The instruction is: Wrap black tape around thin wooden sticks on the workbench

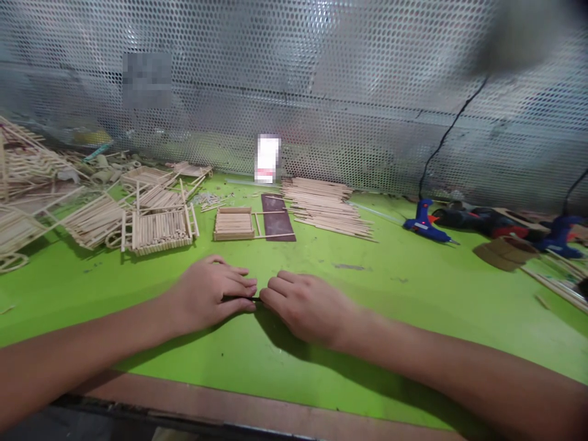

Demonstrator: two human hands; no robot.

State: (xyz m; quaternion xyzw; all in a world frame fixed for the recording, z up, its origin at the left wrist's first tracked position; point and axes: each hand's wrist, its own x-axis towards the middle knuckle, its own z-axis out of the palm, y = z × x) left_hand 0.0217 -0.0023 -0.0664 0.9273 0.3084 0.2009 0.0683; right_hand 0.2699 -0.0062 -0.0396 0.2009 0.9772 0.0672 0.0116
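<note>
My left hand (pixel 209 297) and my right hand (pixel 305 309) rest knuckles-up on the green table top (pixel 413 288), fingertips almost meeting. Between the fingertips a thin dark stick (pixel 243 299) shows, pinched from both ends; most of it is hidden under the fingers. Both hands have their fingers curled together. Behind them lies a small panel of glued wooden sticks (pixel 233 223) beside a dark brown flat piece (pixel 277 217).
A pile of loose wooden sticks (pixel 328 208) lies at the back centre. Several stick-built frames (pixel 156 223) crowd the left. Blue glue guns (pixel 425 223) and cables lie at the right. A perforated metal screen (pixel 367 92) closes the back.
</note>
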